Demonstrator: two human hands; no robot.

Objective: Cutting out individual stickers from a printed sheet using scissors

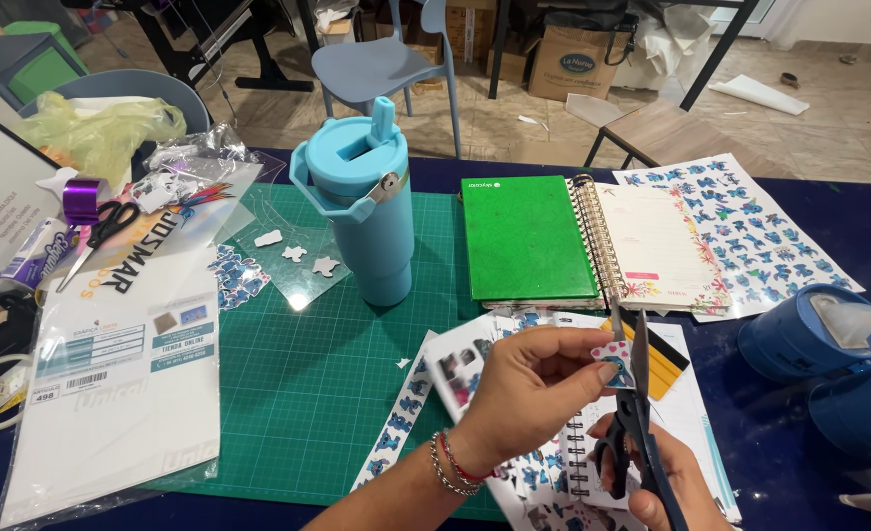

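My left hand (534, 379) pinches a small colourful sticker cut-out (612, 351) between thumb and fingers, just above a spiral notebook (563, 462). My right hand (667, 477) grips black-handled scissors (636, 403), whose blades point up and meet the right edge of the cut-out. Both hands hover over the near right part of the dark blue table. A strip of blue cartoon stickers (396, 418) lies on the green cutting mat (308, 383) to the left of my left wrist.
A light blue tumbler with handle (362, 211) stands mid-mat. Behind it lie a green notebook (524, 236), an open spiral planner (652, 246) and a sticker sheet (750, 231). Blue tape dispensers (814, 334) sit right. A white packet (121, 383), second scissors (101, 231) and purple ribbon (82, 200) lie left.
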